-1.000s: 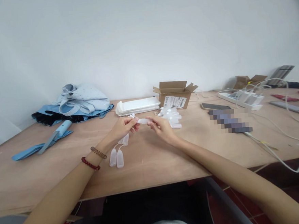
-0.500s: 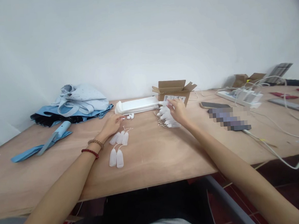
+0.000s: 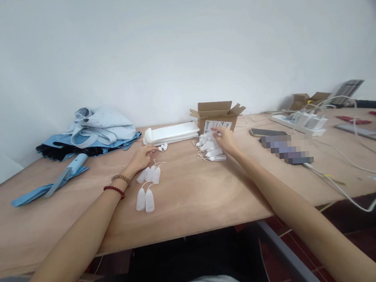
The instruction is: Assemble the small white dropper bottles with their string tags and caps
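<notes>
My left hand (image 3: 143,158) rests low over the table, fingers stretched towards some crumpled white bits (image 3: 163,147) at their tips. Below it lie several small white pouches with strings (image 3: 151,174), and closer to me is a pair of the same pouches (image 3: 145,201). My right hand (image 3: 224,139) reaches over a heap of similar white pouches (image 3: 208,146), its fingers apart and at the heap's top edge. Whether its fingertips touch a pouch is hard to make out. Behind the heap stands a cardboard box (image 3: 217,117) with raised flaps and a white label.
A flat stack of white packets (image 3: 171,132) lies behind my left hand. Farther left are a blue umbrella (image 3: 76,163) and a pale blue cloth bag (image 3: 104,123). On the right lie a phone (image 3: 267,132), a blurred-out device (image 3: 287,149), a power strip (image 3: 302,124) and cables.
The view has shifted slightly. My right hand has moved a little right relative to the box, uncovering more of its label and the pouch heap. My left hand has barely moved.
</notes>
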`<state>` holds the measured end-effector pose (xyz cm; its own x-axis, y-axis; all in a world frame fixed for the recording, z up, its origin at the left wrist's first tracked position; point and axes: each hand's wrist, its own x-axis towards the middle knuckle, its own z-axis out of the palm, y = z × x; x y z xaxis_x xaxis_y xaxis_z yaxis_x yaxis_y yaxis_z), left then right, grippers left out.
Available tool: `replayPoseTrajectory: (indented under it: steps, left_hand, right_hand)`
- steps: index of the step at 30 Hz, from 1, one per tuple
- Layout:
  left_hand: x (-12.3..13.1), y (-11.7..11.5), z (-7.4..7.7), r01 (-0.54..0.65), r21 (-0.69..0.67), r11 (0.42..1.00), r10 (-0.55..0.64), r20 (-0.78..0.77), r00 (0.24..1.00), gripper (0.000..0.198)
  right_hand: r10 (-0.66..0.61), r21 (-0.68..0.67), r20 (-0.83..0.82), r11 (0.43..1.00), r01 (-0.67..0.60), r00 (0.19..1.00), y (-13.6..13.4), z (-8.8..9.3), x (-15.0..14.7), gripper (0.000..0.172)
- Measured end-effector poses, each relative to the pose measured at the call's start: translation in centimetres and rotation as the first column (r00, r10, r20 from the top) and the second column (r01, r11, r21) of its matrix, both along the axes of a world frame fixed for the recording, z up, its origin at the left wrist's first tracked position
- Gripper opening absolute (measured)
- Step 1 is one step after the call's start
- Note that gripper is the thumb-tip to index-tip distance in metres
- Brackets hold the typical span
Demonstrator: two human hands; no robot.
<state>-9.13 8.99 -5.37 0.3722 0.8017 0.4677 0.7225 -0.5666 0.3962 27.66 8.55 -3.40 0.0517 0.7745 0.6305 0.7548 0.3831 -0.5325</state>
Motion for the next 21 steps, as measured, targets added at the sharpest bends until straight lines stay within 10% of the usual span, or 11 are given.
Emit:
replayPoseTrajectory:
  steps: [16, 21]
  left_hand:
    - [-0.8, -0.5, 0.0, -0.197, 0.013, 0.98, 0.197, -0.059, 0.979, 0.036]
    - [-0.5, -1.0, 0.4, -0.21, 0.011, 0.978, 0.21, -0.076, 0.975, 0.032]
  right_hand:
    - [-0.123, 0.159, 0.121, 0.982, 0.103, 0.985, -1.2, -0.5, -1.2, 0.032]
    - [0.021, 0.19, 0.159, 0.98, -0.051, 0.987, -3.3, 0.2, -3.8, 0.028]
